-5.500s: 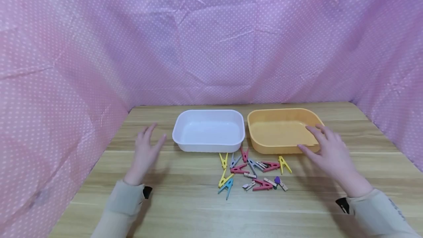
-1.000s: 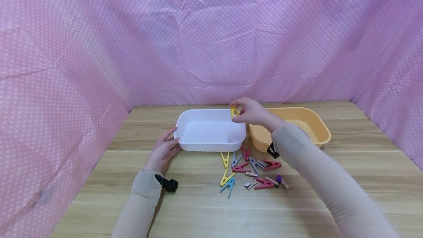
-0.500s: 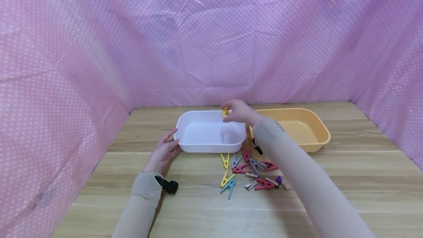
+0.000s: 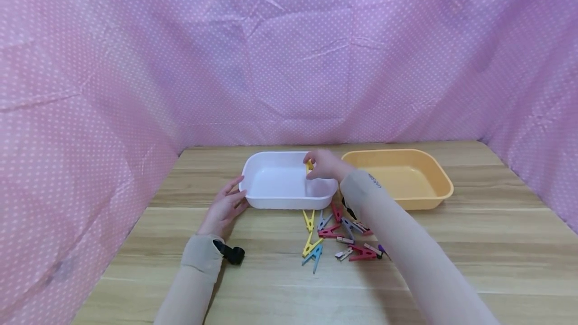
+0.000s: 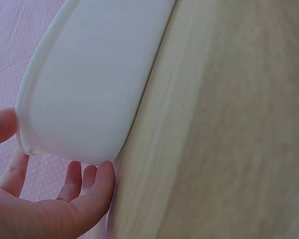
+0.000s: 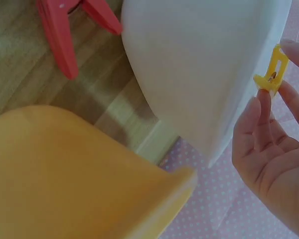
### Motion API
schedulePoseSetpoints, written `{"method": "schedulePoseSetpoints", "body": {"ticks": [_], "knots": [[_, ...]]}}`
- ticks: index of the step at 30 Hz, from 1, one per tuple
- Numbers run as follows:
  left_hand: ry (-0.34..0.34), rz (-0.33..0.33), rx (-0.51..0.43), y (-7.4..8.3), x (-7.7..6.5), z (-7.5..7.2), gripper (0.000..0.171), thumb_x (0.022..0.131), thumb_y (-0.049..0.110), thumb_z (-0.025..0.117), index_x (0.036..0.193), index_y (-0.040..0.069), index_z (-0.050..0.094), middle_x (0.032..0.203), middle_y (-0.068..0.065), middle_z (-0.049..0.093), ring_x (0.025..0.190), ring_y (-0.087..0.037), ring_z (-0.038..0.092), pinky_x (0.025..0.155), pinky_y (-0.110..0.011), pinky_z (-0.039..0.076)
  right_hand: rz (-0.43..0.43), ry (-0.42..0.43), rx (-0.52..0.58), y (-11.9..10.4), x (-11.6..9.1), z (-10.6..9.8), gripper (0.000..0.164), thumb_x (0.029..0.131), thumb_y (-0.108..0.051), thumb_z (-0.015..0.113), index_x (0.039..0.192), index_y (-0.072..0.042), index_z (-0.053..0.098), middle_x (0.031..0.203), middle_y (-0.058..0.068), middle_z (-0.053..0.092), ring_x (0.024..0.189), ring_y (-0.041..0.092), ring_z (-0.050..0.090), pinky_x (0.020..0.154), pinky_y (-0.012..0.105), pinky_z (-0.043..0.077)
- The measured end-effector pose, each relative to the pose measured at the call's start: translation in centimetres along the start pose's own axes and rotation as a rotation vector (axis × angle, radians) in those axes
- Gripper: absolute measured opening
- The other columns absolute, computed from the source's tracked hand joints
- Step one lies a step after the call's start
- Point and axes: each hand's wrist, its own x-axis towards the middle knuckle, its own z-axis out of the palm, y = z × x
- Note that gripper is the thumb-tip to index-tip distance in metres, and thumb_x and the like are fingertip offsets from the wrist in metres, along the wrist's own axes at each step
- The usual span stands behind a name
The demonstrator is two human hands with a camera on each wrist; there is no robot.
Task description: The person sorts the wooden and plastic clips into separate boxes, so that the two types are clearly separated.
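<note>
Yellow clothespin [image 4: 309, 166] hangs over white tray [image 4: 275, 182], roomiest toward left rim [image 4: 246, 163].

Lettering [image 4: 375, 181] on the right sleeve [image 4: 406, 229] is illegible.

Hand [image 6: 276, 167], yellow clip [image 6: 272, 83] pinched, seemingly over white tub [image 6: 189, 69]

**One wide view, two close**

The head camera looks forward and down from well back across the wood-grain table [image 4: 275, 290], the pink polka-dot cloth [image 4: 280, 64] filling its upper half. Both wrist cameras sit close and rolled sideways (the cloth lies at the left in the left wrist view, lower right in the right). All three share the white plastic tray [image 4: 289, 203]; head and right wrist also share the orange tray [image 4: 420, 205], lower left in the latter.
</note>
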Motion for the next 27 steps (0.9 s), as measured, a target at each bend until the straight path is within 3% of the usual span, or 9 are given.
{"method": "schedulePoseSetpoints", "body": {"ticks": [5,10,15,20,27], "knots": [[0.011,0.000,-0.002,-0.1,0.0,0.0,0.055,0.096,0.002,0.049,0.147,0.017,0.034,0.138,-0.013,0.038,0.121,-0.023,0.045,0.110,-0.041,0.034,0.011,-0.003,-0.022,0.1,0.2,0.4,0.046,0.077,-0.014,0.075,0.120,-0.005,0.060,0.120,0.021,0.059,0.108,0.032,0.056,0.096,0.043,0.046],[0.011,0.015,0.001,-0.2,0.1,-0.1,0.055,0.095,0.002,0.050,0.146,0.016,0.034,0.123,-0.006,0.048,0.108,-0.014,0.053,0.104,-0.035,0.041,0.007,0.000,-0.021,0.2,0.1,0.2,0.048,0.079,-0.015,0.074,0.123,-0.004,0.059,0.125,0.023,0.057,0.114,0.034,0.054,0.098,0.044,0.045],[-0.010,0.037,0.002,-0.2,0.2,-0.1,0.056,0.096,0.000,0.047,0.148,0.012,0.030,0.115,-0.004,0.047,0.100,-0.009,0.055,0.098,-0.031,0.043,-0.021,0.025,-0.024,-0.1,-0.2,-0.7,0.049,0.080,-0.015,0.074,0.125,-0.002,0.058,0.125,0.023,0.057,0.116,0.036,0.052,0.099,0.045,0.044],[-0.016,0.035,0.004,-0.1,0.3,-0.2,0.057,0.096,0.001,0.048,0.149,0.012,0.028,0.119,-0.006,0.044,0.104,-0.012,0.053,0.104,-0.035,0.037,-0.054,0.058,0.003,-0.7,-1.1,-1.6,0.048,0.080,-0.015,0.074,0.124,-0.004,0.059,0.123,0.021,0.058,0.106,0.032,0.057,0.092,0.042,0.050],[-0.014,0.030,-0.003,-0.2,0.4,-0.1,0.056,0.096,0.000,0.047,0.148,0.012,0.029,0.117,-0.005,0.047,0.102,-0.011,0.054,0.097,-0.031,0.041,-0.077,0.073,0.014,-1.6,-2.9,-2.4,0.046,0.082,-0.016,0.074,0.125,-0.008,0.058,0.122,0.016,0.055,0.095,0.027,0.059,0.081,0.037,0.053]]}}
